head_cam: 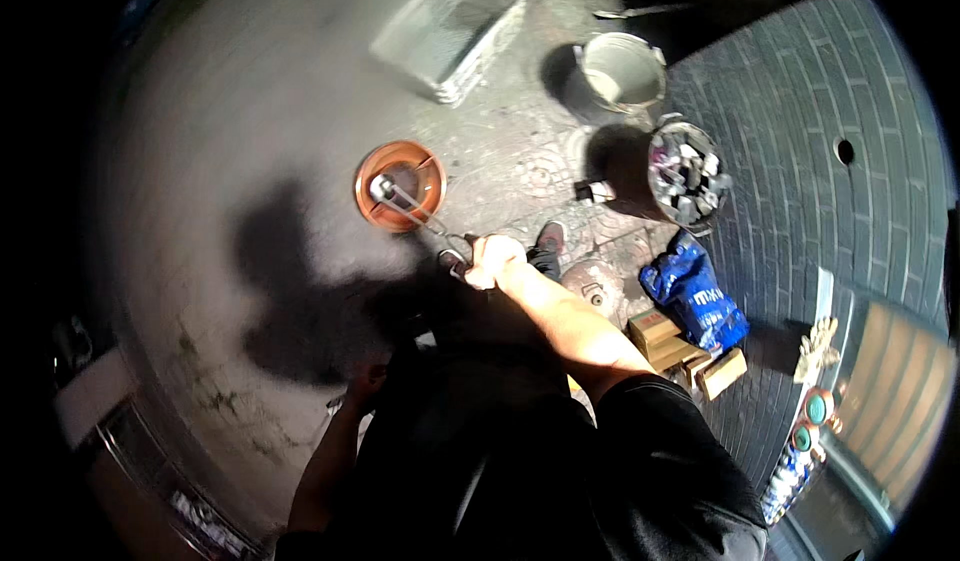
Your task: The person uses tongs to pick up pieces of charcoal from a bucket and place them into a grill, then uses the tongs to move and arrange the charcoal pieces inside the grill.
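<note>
My right hand (pixel 495 259) is closed around the handles of long metal tongs (pixel 418 214), in front of my body. The far end of the tongs reaches over an orange-brown round basin (pixel 364 187) on the ground, where a small greyish piece (pixel 382 188) shows at the tips; whether they grip it is unclear. My left hand (pixel 369 381) hangs in shadow at my left side, beside a pale, partly hidden object. Its fingers are too dark to read.
A pale plastic crate (pixel 487 54) and a bucket (pixel 624 73) stand ahead. Near the brick wall (pixel 802 125) are a bucket of broken chunks (pixel 688 174), a blue bag (pixel 694 291) and cardboard boxes (pixel 656 332). Gloves (pixel 816 349) lie on a ledge. My shoes (pixel 552 238) are close by.
</note>
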Tool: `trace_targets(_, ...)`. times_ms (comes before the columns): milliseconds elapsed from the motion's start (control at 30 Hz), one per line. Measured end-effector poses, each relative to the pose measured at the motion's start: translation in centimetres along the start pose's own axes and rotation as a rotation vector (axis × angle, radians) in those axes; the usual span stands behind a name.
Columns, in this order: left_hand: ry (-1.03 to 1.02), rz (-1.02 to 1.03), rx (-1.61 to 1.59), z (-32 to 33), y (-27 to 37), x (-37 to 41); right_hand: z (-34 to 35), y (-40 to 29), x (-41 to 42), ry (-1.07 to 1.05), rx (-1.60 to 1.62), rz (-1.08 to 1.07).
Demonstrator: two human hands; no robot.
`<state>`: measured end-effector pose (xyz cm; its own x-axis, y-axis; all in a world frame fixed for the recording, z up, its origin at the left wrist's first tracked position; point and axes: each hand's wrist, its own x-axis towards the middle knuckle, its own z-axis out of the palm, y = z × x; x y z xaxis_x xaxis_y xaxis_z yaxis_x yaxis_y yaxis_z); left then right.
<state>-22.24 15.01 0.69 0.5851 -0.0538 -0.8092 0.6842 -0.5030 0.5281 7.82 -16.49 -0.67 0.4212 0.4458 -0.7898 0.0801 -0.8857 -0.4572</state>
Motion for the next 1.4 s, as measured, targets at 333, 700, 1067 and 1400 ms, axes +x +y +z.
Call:
trace_targets(333, 0.031, 0.196, 0.033, 0.4, 10.3, 11.7, 1.6, 18.4, -21.9, 0.600, 0.849, 0.112)
trace_targets(700, -0.138, 0.345, 0.279, 7.8, 30.7, 15.1, -6.5, 32.2, -23.9, 0.785, 0.825, 0.654)
trace_targets(1067, -0.102, 0.125, 0.232, 7.6, 30.4, 13.9, -9.2, 36.3, -13.6, 0.841, 1.227, 0.595)
trace_targets(1400, -0.108, 0.203, 0.093, 7.9, 24.7, 12.7, -2.9, 26.5, -24.8, 0.786, 1.840, 0.166)
